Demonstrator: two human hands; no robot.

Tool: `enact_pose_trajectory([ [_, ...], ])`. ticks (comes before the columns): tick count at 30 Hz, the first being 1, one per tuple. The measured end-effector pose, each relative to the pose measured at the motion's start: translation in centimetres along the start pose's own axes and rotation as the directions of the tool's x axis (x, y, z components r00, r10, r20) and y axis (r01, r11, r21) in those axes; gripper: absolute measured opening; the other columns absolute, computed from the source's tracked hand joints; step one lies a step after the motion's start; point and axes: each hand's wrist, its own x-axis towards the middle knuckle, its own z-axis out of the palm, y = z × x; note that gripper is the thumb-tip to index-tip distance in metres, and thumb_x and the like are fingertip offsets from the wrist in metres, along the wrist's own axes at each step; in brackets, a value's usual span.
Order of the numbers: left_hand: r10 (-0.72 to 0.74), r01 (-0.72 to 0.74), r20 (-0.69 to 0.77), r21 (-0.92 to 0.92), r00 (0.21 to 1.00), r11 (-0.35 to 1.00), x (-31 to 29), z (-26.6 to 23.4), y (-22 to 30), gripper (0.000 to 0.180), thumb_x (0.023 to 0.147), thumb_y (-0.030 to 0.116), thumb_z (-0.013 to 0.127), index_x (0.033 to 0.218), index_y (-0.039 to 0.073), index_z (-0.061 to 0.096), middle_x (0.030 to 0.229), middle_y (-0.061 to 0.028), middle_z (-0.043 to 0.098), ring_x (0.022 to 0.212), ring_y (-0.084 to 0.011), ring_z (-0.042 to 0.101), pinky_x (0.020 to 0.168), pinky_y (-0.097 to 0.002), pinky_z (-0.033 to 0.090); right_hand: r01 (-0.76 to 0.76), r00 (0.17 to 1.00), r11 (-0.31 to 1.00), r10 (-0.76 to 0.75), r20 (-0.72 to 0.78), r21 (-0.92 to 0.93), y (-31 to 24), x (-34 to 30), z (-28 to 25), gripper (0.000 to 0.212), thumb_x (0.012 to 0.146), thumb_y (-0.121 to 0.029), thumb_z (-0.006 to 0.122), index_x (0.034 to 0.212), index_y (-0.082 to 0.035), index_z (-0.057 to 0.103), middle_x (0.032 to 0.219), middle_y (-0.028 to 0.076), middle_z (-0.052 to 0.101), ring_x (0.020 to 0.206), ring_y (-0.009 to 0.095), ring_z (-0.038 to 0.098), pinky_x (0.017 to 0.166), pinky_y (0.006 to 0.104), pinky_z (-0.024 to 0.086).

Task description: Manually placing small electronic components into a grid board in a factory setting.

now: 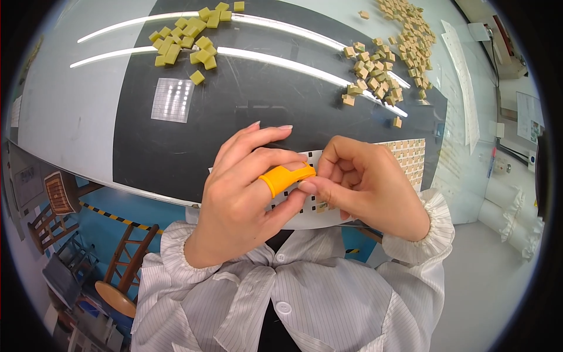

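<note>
Both hands meet over a white sheet (302, 220) with black squares on its left part. My left hand (237, 190) wears an orange ring-shaped finger tool (287, 177) around one finger, its narrow end reaching toward the fingertips. The left thumb and forefinger close in around that end, while the other fingers stretch out. My right hand (369, 188) is closed in a pinch, thumb and fingertips against the end of the orange tool. Whatever lies between those fingertips is hidden. Rows of small tan pieces (407, 158) cover the sheet's right part.
Olive-green blocks (189, 32) lie in a loose pile at the far left of the black mat (264, 88). Tan blocks (375, 70) are heaped at the far right, with more beyond. A clear gridded square (172, 100) lies below the green pile. Wooden chairs (126, 264) stand on the floor at left.
</note>
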Motion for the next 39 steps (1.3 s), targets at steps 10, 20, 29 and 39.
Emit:
enact_pose_trajectory([
  [10,0.045,-0.044,-0.019,0.028,0.999,0.999,0.0,0.2,0.0,0.022,0.066,0.005,0.079,0.085,0.003,0.068,0.098,-0.0048,0.068,0.108,-0.0297,0.061,0.097,-0.0512,0.045,0.164,0.915,0.96,-0.234,-0.328,-0.226,2.2,-0.7,-0.9,0.016,0.088,-0.007,0.069,0.097,0.001,0.06,0.075,0.001,0.063,0.065,0.003,0.056,0.054,0.018,0.043],
  [20,0.046,-0.046,-0.025,0.028,0.999,0.999,0.0,0.3,0.0,0.021,0.066,0.004,0.078,0.085,0.001,0.068,0.099,-0.0053,0.067,0.108,-0.0295,0.062,0.097,-0.0517,0.045,0.252,0.743,0.793,-0.526,-0.414,-0.555,4.1,-2.3,3.2,0.018,0.077,0.002,0.076,0.093,-0.001,0.069,0.081,0.004,0.062,0.059,0.008,0.055,0.051,0.0211,0.043],
  [29,0.053,-0.052,-0.031,0.017,0.998,0.998,0.0,0.4,-0.1,0.021,0.066,0.003,0.078,0.084,0.001,0.068,0.097,-0.0054,0.068,0.108,-0.0294,0.062,0.097,-0.0508,0.046,0.246,0.728,0.796,-0.529,-0.436,-0.553,4.2,-2.4,3.8,0.017,0.077,0.003,0.076,0.092,-0.001,0.069,0.081,0.004,0.062,0.059,0.009,0.055,0.051,0.0217,0.044],
  [39,0.061,-0.06,-0.023,0.008,0.998,0.998,-0.1,0.2,-0.2,0.022,0.065,0.002,0.078,0.084,0.0,0.067,0.098,-0.0063,0.067,0.109,-0.0303,0.061,0.097,-0.0515,0.046,0.208,0.804,0.89,-0.392,-0.448,-0.405,3.7,-2.1,3.0,0.013,0.078,-0.002,0.077,0.084,0.0,0.065,0.078,0.002,0.062,0.06,0.006,0.053,0.052,0.0197,0.042],
])
